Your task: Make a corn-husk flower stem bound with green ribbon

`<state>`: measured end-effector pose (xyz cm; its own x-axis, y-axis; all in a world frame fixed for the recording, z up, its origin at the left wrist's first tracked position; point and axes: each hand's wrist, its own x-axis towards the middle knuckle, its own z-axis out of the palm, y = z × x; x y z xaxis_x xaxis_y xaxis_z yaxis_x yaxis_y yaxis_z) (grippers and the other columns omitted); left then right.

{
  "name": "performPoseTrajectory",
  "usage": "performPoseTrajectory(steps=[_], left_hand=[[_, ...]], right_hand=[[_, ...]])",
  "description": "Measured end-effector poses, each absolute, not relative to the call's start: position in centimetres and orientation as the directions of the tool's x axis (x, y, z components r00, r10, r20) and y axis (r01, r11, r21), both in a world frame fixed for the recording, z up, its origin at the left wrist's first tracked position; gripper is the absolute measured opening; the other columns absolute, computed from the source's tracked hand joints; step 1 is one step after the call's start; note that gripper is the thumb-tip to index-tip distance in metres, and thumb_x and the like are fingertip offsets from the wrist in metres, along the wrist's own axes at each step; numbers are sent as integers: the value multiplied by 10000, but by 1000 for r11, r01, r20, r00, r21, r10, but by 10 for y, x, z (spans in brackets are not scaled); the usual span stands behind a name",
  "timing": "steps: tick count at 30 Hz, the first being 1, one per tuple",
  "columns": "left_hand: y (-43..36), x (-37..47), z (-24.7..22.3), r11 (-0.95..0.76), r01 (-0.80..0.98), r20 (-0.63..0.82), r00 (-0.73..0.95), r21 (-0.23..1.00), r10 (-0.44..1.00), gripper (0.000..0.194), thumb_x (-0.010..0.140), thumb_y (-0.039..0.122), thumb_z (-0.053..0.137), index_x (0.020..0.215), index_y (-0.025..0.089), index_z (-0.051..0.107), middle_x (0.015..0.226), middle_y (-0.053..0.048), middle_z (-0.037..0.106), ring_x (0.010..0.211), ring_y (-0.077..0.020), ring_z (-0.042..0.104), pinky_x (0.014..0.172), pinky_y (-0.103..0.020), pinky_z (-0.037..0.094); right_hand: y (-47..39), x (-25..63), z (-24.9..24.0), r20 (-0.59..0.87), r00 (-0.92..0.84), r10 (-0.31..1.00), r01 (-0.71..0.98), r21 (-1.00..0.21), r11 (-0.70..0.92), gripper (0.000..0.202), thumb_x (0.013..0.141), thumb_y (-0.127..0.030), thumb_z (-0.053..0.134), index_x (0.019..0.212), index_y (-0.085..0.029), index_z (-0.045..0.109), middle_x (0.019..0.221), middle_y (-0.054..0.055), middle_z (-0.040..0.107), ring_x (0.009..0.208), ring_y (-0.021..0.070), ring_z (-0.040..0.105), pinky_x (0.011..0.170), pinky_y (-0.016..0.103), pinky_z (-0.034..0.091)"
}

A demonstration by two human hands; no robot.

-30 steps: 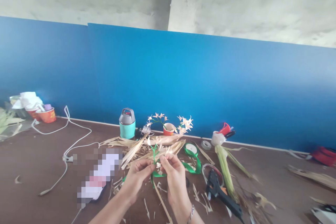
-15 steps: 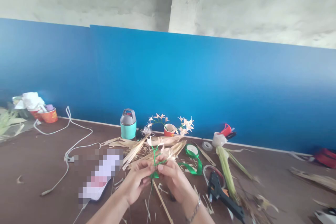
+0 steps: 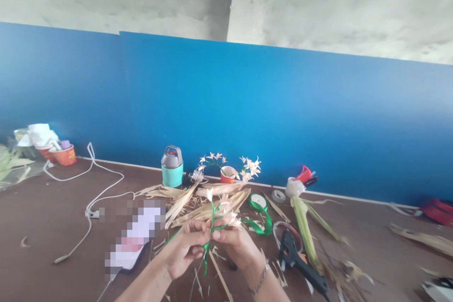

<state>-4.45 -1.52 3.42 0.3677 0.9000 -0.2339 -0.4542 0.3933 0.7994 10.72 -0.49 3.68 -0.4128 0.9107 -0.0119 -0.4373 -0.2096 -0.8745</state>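
Observation:
My left hand (image 3: pixel 182 247) and my right hand (image 3: pixel 238 244) meet at the middle front, thumbs and fingertips pinched on a green-wrapped flower stem (image 3: pixel 213 212). Cream petals (image 3: pixel 210 195) top it, and more pale blossoms spread above my right fingers. A strip of green ribbon (image 3: pixel 205 262) hangs below the pinch. Exactly which fingers grip the ribbon and which the stem is partly hidden. Behind my right hand lies a spool of green ribbon (image 3: pixel 258 201) with a loose length trailing off. Dry corn husks (image 3: pixel 184 205) are spread just beyond both hands.
A black glue gun (image 3: pixel 300 262) lies to the right beside a tape roll (image 3: pixel 279 196) and stalks (image 3: pixel 305 231). At the back stand a teal flask (image 3: pixel 172 173) and a paper cup (image 3: pixel 227 178) with flowers. A phone (image 3: pixel 138 236) and white cable (image 3: pixel 106 193) lie left.
The stem has turned and shifted slightly right, so its top blossom stands more upright. The green ribbon strip now hangs lower beneath my fingers. Both hands keep their pinch.

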Motion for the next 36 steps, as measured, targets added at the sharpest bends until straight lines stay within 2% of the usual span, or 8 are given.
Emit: performPoseTrajectory(steps=[6, 11, 17, 22, 26, 29, 31, 36], left_hand=[[-14, -45, 36, 346, -468, -180, 363, 813, 914, 307, 529, 298, 834, 522, 137, 573, 470, 85, 369, 393, -2, 181, 419, -191, 89], [-12, -44, 37, 321, -479, -214, 266, 817, 940, 292, 517, 285, 836, 541, 142, 582, 496, 65, 448, 397, -7, 216, 425, -198, 105], [-11, -42, 38, 302, -418, -242, 192, 857, 951, 324, 499, 325, 827, 533, 141, 562, 534, 40, 522, 392, -10, 241, 431, -202, 82], [-10, -41, 34, 238, -377, -193, 155, 895, 969, 345, 523, 382, 815, 560, 145, 567, 497, 56, 490, 386, -13, 226, 423, -206, 84], [-9, -42, 31, 187, -404, -145, 132, 895, 981, 332, 554, 380, 803, 570, 146, 569, 475, 71, 439, 391, -15, 210, 418, -203, 93], [-7, -43, 32, 143, -432, -128, 65, 890, 990, 336, 543, 381, 808, 557, 141, 573, 462, 81, 396, 400, -14, 205, 416, -189, 101], [-6, -43, 34, 107, -436, -120, -2, 893, 993, 336, 540, 395, 806, 564, 141, 586, 446, 88, 367, 409, -18, 214, 420, -178, 135], [-5, -44, 36, 79, -399, -131, -103, 914, 986, 317, 545, 397, 797, 589, 145, 609, 441, 83, 379, 423, -34, 248, 434, -178, 172]], right_hand=[[-6, 105, 42, 45, -419, 907, -496, -848, -187, 200, 585, -259, 789, 741, -163, 707, 761, 28, 669, 722, 168, 582, 752, 300, 423], [-4, 99, 42, 6, -176, 984, -495, -865, -83, 187, 610, -286, 783, 671, -146, 675, 597, -9, 598, 579, 119, 514, 622, 244, 414], [-3, 95, 42, 17, -2, 1000, -390, -921, 15, 219, 540, -318, 817, 622, -156, 695, 604, 21, 662, 564, 141, 545, 590, 260, 443], [-2, 94, 42, 12, 7, 1000, -385, -923, 14, 230, 523, -329, 825, 616, -162, 699, 605, 20, 674, 554, 137, 550, 578, 258, 442], [-2, 96, 46, 43, -55, 998, -383, -924, 19, 219, 590, -340, 794, 643, -167, 671, 652, 10, 674, 607, 129, 565, 613, 238, 441], [-3, 98, 45, 37, -174, 984, -278, -961, -13, 192, 629, -315, 765, 696, -168, 660, 670, 2, 664, 602, 119, 560, 584, 221, 426], [-4, 97, 41, -12, -240, 971, -130, -991, -44, 177, 603, -245, 761, 731, -163, 669, 653, 1, 662, 589, 127, 565, 568, 224, 424], [-10, 90, 36, -14, -231, 973, 255, -966, 46, 108, 610, -115, 644, 695, -162, 693, 576, 9, 659, 540, 157, 572, 499, 232, 401]])
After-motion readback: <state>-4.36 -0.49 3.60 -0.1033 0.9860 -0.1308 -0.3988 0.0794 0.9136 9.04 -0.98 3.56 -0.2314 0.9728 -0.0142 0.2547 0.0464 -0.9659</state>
